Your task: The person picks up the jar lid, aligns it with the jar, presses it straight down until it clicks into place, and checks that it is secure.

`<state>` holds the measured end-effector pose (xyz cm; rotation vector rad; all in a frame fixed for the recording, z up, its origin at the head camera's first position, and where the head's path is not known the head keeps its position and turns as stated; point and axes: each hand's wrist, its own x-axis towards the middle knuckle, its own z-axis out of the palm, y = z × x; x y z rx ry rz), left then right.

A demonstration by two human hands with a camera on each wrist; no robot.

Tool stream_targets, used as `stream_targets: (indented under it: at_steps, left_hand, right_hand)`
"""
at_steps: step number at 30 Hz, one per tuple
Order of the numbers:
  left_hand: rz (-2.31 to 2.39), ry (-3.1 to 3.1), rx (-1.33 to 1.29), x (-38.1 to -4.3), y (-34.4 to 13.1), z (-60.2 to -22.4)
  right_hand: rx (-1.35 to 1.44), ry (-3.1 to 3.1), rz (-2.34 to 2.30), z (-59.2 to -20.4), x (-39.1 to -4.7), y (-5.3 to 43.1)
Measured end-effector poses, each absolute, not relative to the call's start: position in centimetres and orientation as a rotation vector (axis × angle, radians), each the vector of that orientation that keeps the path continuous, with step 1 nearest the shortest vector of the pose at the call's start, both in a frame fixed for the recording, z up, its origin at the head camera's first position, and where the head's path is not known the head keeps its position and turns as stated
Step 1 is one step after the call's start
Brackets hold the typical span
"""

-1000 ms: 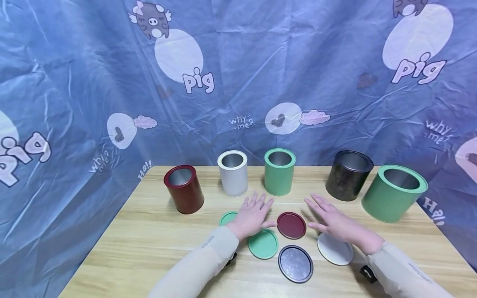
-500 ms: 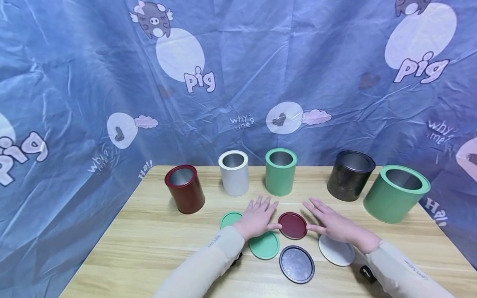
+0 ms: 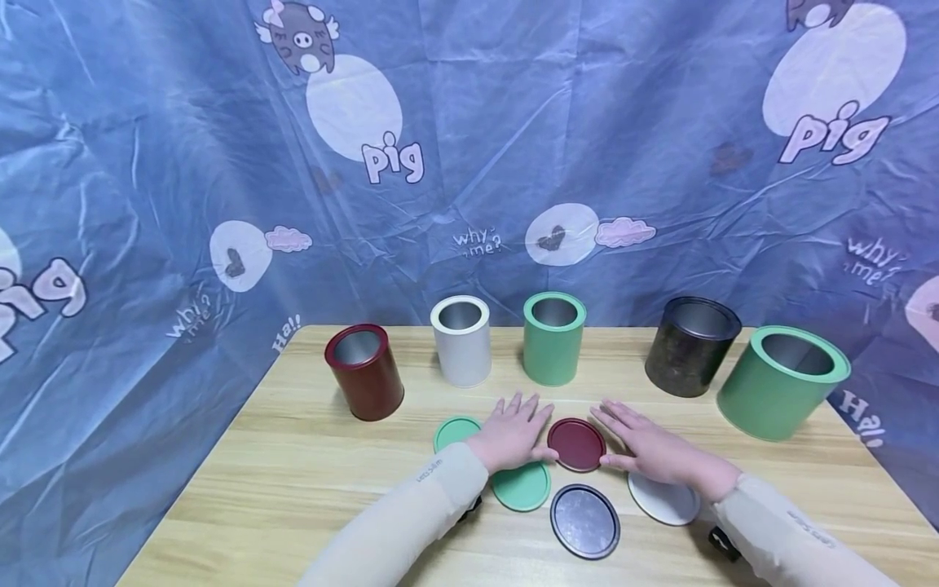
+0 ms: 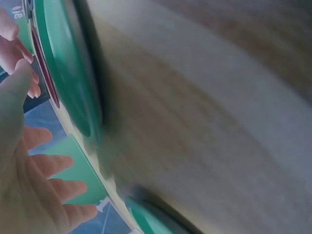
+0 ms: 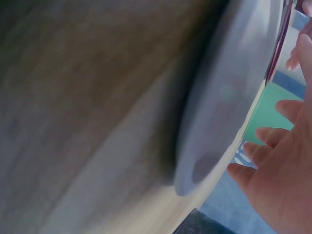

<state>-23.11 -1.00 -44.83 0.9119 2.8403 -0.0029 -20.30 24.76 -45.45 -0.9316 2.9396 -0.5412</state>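
A dark red round lid [image 3: 577, 445] lies flat on the table between both hands. On its left side is my left hand [image 3: 513, 439], palm down and fingers spread, with the thumb tip at the lid's edge. From the other side my right hand [image 3: 649, 447] reaches in the same way, its thumb right at the rim. Under the left hand and wrist lie two green lids, a front one [image 3: 522, 491] and a rear one [image 3: 455, 430], both partly covered. A white lid [image 3: 669, 503] sits partly beneath the right hand. Nearer the front is a black lid [image 3: 584, 522].
Uncovered cans stand along the back: a dark red can [image 3: 367, 379], a white can [image 3: 462, 350], a small green can [image 3: 553, 350], a black can [image 3: 682, 355] and a wide green can [image 3: 763, 399]. A blue printed cloth [image 3: 469, 163] hangs behind the wooden table [image 3: 242, 505].
Both hands have drawn closer together around the dark red lid, the left moving right and the right moving slightly left. The lids and cans stay where they were.
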Motion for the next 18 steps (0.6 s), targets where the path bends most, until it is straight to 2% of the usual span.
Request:
stream_targets:
  at_steps: [18]
  left_hand:
    - [-0.05, 2.778, 0.897, -23.0, -0.2, -43.7]
  right_hand:
    - [-0.966, 2.859, -0.533, -45.6, -20.7, 24.3]
